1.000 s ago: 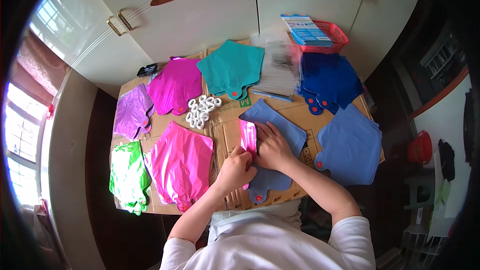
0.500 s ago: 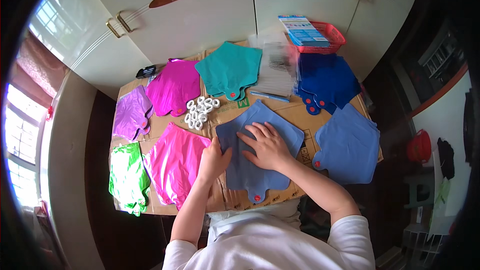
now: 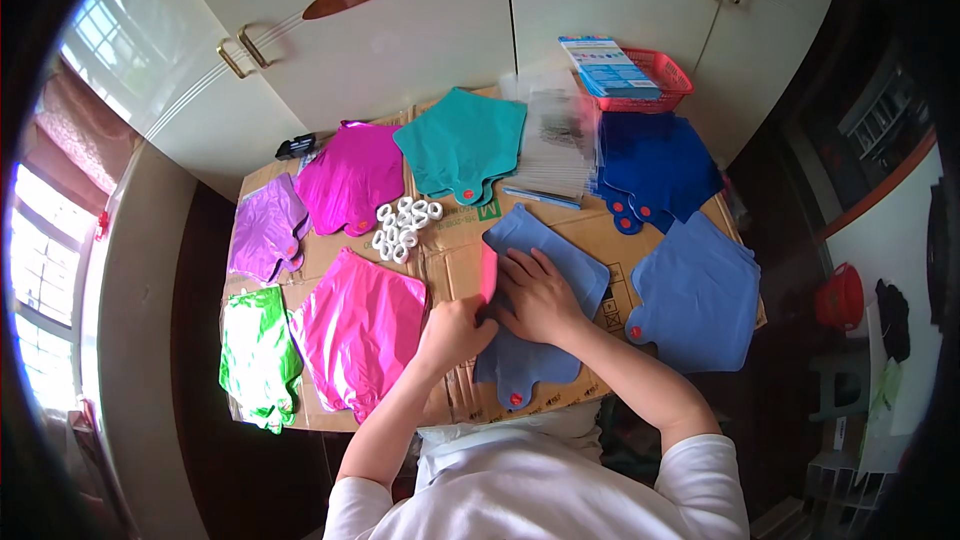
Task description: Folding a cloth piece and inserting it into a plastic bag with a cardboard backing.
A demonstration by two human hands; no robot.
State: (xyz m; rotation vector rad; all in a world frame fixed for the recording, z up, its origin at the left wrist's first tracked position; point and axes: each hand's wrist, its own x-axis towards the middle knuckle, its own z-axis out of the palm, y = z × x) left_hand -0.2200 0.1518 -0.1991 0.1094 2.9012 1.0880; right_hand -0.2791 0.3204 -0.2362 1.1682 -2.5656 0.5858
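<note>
A flat, folded foil balloon (image 3: pixel 530 360), matte blue with a rounded tab and a red dot at its near end, lies in front of me. My left hand (image 3: pixel 455 333) is closed on its left edge, which is turned up and over to the right; a pinkish-red strip shows along the fold. My right hand (image 3: pixel 540 298) lies on the balloon with fingers stretched out, its thumb close to my left fingers. To the left is a shiny pink foil balloon (image 3: pixel 360 325), near my left wrist. A stack of matte blue balloons (image 3: pixel 695 295) lies to the right.
The cardboard (image 3: pixel 455 280) also bears white rings (image 3: pixel 400 228), green (image 3: pixel 255 355), lilac (image 3: pixel 265 225), magenta (image 3: pixel 350 180), teal (image 3: pixel 460 140) and dark blue balloons (image 3: pixel 660 165). Clear plastic bags (image 3: pixel 555 135) and a red basket (image 3: pixel 670 75) stand at the back, before white cupboards (image 3: pixel 400 50).
My left hand has moved right and nearer to me, turning the blue balloon's left edge up and inward. My right hand has stayed nearly in place.
</note>
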